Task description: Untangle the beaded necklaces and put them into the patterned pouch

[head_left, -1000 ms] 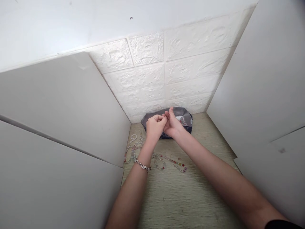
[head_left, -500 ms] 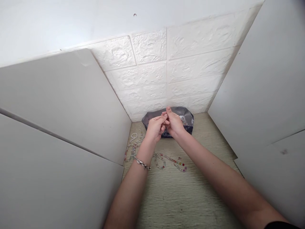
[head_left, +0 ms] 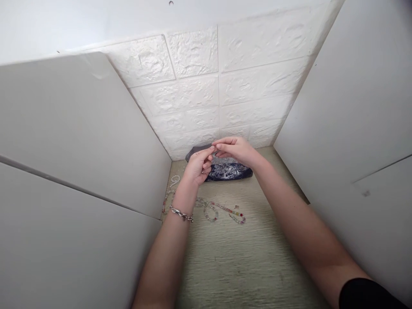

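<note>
Right hand: right hand (head_left: 238,150) has turned over since the earlier frame, from thumb up to back uppermost, fingers now reaching leftward.
Left hand: left hand (head_left: 198,166) still meets it at the fingertips.
Grip: thumb and forefinger of each hand pressed together at the tips; whether anything lies between them is too small to tell.
Pouch: patterned front of the dark blue pouch (head_left: 230,171) now shows more plainly beneath the hands; earlier, the right hand and forearm covered more of it.
Bead strands: bead strands (head_left: 228,210) keep the same lay as before.
Worktop: worktop (head_left: 231,257) pale greenish, wood-grained, dim toward the near end.
Back wall: white wall (head_left: 186,92) in embossed brick pattern, meeting the worktop behind the pouch.
Sides: grey left panel (head_left: 80,128) and grey right panel (head_left: 347,107) enclose the space; a white board (head_left: 96,21) crosses above.
Wearer: silver chain bracelet (head_left: 180,213) on the left wrist, black sleeve (head_left: 363,294) on the right arm.
Pouch position: at the far end of the worktop, near the wall, partly behind the hands.
Pouch axis: long axis left to right, roughly along the wall; patterned side toward the wearer, grey lining (head_left: 195,150) visible at upper left.
Strand axis: right-hand strand slants down rightward, then hooks back left; others curl near the left panel, partly hidden by the left arm.
</note>
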{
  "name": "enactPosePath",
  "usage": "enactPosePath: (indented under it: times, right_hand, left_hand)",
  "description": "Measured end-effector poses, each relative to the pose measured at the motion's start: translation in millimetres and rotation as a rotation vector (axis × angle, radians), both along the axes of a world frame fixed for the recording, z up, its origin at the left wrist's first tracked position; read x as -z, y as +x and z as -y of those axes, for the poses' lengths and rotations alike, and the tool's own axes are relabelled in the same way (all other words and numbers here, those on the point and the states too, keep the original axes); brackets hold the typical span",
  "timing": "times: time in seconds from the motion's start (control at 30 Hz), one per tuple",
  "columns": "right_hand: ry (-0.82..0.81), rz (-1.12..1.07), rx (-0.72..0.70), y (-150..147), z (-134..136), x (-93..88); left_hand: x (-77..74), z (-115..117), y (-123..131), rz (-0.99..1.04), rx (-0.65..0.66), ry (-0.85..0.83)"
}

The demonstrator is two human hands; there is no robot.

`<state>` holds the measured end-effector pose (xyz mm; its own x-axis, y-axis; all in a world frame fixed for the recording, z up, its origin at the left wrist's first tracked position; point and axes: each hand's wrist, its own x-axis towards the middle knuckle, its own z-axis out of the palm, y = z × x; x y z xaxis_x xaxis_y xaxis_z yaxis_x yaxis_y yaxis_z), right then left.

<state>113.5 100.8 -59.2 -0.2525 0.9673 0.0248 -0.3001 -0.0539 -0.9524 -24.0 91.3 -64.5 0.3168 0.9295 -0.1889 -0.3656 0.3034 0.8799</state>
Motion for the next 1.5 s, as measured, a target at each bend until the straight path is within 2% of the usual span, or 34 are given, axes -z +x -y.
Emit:
enactPosePath:
  times: [0.13,0.3,0.5,0.9,1.13,1.5]
  right_hand:
    - [-0.041,0.033,-0.039,6,1,-3.2]
    - [0.029,0.113,-0.062,9,0,0.0]
    - [-0.023,-0.04,-0.048,10,-3,6.2]
    - [0.008,-0.272,-0.108,0,-5,21.9]
    - [-0.004,-0.39,-0.112,-8,-6,33.1]
    - [-0.058,-0.482,-0.072,-21,-5,40.2]
  left_hand:
    - [3.1,0,0,-0.032,0.036,0.014]
    - [4.7,0,0,-0.095,0.071,0.037]
    - [4.6,0,4,-0.067,0.033,0.097]
    - [3.3,4,11,-0.112,-0.167,0.272]
    - [7.6,1,13,-0.043,-0.331,0.313]
    - [10.8,0,16,-0.063,-0.403,0.354]
